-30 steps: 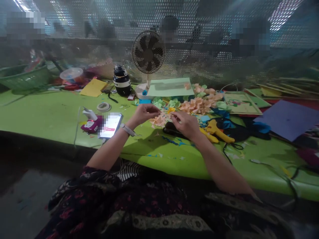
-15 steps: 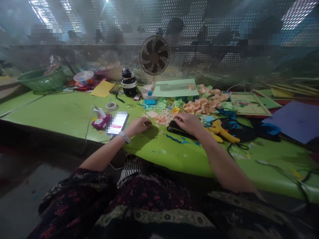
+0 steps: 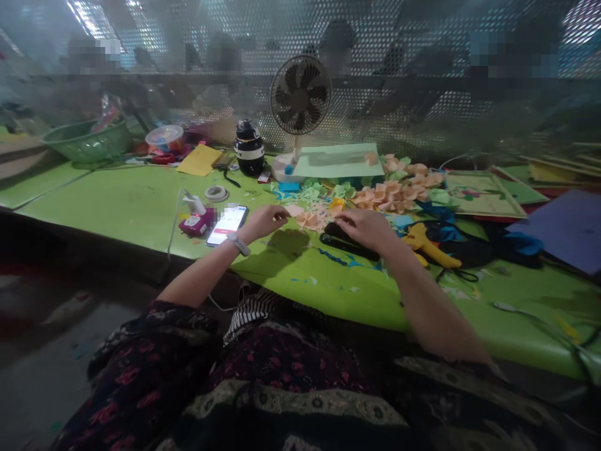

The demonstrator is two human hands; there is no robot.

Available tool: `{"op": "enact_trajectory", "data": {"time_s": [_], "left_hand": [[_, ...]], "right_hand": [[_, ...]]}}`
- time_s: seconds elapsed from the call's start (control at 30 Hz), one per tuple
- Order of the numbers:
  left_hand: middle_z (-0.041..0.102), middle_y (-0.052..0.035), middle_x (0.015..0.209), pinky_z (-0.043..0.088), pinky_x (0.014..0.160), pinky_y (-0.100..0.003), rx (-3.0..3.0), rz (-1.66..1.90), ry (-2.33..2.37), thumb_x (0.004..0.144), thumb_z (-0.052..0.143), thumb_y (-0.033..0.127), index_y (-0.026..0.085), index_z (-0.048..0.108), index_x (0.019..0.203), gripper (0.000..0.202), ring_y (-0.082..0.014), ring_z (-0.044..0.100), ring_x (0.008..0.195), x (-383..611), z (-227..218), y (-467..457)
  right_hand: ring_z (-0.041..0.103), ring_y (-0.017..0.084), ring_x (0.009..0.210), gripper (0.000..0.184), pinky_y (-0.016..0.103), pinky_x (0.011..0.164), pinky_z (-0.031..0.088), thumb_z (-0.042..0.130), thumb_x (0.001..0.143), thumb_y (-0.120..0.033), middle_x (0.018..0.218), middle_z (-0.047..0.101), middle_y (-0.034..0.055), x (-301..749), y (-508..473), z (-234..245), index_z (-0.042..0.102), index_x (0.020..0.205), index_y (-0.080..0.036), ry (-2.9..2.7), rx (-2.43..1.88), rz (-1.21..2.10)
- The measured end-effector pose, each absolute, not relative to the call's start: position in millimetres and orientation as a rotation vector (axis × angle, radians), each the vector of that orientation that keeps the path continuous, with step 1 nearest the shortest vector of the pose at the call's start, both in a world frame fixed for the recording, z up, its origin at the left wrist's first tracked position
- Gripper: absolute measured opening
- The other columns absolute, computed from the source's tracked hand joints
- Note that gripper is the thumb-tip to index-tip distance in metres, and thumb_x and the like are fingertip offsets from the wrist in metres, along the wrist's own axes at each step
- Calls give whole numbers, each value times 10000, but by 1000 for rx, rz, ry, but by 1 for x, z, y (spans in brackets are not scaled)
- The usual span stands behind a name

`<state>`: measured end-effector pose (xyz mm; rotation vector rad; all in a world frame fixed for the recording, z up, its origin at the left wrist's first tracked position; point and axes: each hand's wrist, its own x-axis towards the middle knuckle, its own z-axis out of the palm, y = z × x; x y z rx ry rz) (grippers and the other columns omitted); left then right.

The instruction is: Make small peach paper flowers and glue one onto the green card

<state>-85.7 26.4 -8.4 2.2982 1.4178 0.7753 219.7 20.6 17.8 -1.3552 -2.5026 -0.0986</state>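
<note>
My left hand (image 3: 263, 222), with a pale watch band (image 3: 238, 244) at the wrist, hovers over the green table. Its thumb and fingers are curled together in a pinch beside a peach paper piece (image 3: 294, 210); whatever may be between the fingertips is too small to make out. My right hand (image 3: 369, 227) curls over the top of a black stapler (image 3: 345, 243) lying on the table. Just beyond the hands are loose peach paper flowers (image 3: 310, 220). A twisted blue strip (image 3: 332, 256) lies in front of the stapler.
Left of me lie a lit phone (image 3: 227, 225), a purple charger block (image 3: 197, 224) and a tape roll (image 3: 216, 193). A fan (image 3: 301, 95), a dark jar-shaped bottle (image 3: 250, 153) and heaped peach flowers (image 3: 399, 189) stand behind. To the right lies a yellow glue gun (image 3: 429, 246).
My left hand has risen and moved away from me, toward the peach paper piece. My right hand stays on the stapler. The whole view has shifted slightly.
</note>
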Motion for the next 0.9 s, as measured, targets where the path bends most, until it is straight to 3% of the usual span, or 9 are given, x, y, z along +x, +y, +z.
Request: {"op": "enact_trajectory", "data": {"time_s": [0.2, 0.5, 0.77, 0.9], "left_hand": [[751, -86, 958, 522, 727, -301, 2336, 761, 1363, 810, 667, 256, 185, 761, 941, 176, -195, 677, 822, -68, 1, 49], [726, -85, 1031, 485, 990, -424, 2490, 752, 1195, 747, 733, 199, 202, 758, 915, 170, -256, 626, 1049, -47, -15, 71], [725, -99, 1014, 524, 889, -381, 2410, 814, 1238, 798, 623, 135, 184, 759, 999, 248, -235, 646, 961, -45, -28, 71], [736, -99, 959, 530, 826, -367, 2359, 879, 1291, 828, 628, 188, 179, 776, 900, 165, -228, 650, 876, -47, -34, 71]], "right_hand": [[672, 254, 911, 322, 325, 676, 443, 489, 958, -379, 1063, 762, 109, 226, 20, 26, 723, 1068, -185, -2543, -1391, -1], [671, 238, 863, 252, 330, 688, 465, 525, 906, -320, 1011, 762, 88, 228, 18, 30, 734, 994, -210, -2561, -1369, 120], [680, 239, 866, 285, 324, 699, 470, 503, 924, -314, 1030, 766, 89, 233, 15, 40, 748, 1013, -201, -2496, -1419, 165], [666, 233, 802, 323, 324, 684, 446, 500, 929, -361, 945, 766, 101, 250, 21, 44, 755, 992, -173, -2290, -1433, 77]]}}
